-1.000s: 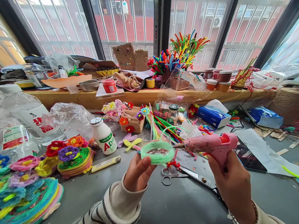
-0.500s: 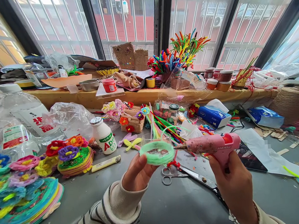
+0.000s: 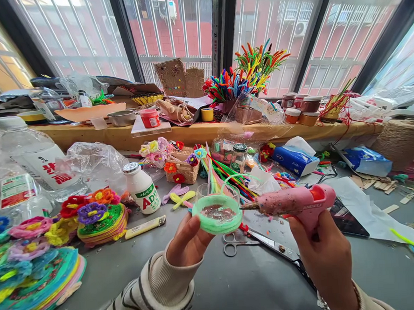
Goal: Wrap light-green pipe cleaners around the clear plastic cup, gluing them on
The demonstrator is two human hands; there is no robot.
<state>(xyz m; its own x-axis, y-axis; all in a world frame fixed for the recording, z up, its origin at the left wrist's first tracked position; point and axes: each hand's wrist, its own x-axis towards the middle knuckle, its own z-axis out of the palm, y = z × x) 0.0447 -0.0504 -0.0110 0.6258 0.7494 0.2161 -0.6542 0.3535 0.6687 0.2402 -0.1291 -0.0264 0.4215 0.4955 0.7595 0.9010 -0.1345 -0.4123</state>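
Note:
My left hand (image 3: pixel 189 238) grips a small clear cup (image 3: pixel 214 192) from its left side and below. Mint-green pipe cleaner (image 3: pixel 220 224) is wound in a band round the cup, with a loose length arching up behind it. My right hand (image 3: pixel 323 251) is wrapped round the handle of a pink hot glue gun (image 3: pixel 294 201). Its nozzle points left, with the tip at or very close to the band's right side; contact I cannot tell. Beneath the gun lie small scissors (image 3: pixel 235 243) and larger black-handled scissors (image 3: pixel 281 248).
Flower-topped coiled pieces (image 3: pixel 39 282), a white drink bottle (image 3: pixel 141 189) and a pale box cutter (image 3: pixel 145 227) stand or lie at left. Behind are a small basket (image 3: pixel 183 166), a glass jar (image 3: pixel 239 157), loose pipe cleaners and a blue tissue pack (image 3: pixel 294 159). White paper (image 3: pixel 379 219) lies right.
The cup has tilted slightly, so more of its inside shows, and the green band sits a little lower. The glue gun has shifted only slightly. Both hands keep their hold.

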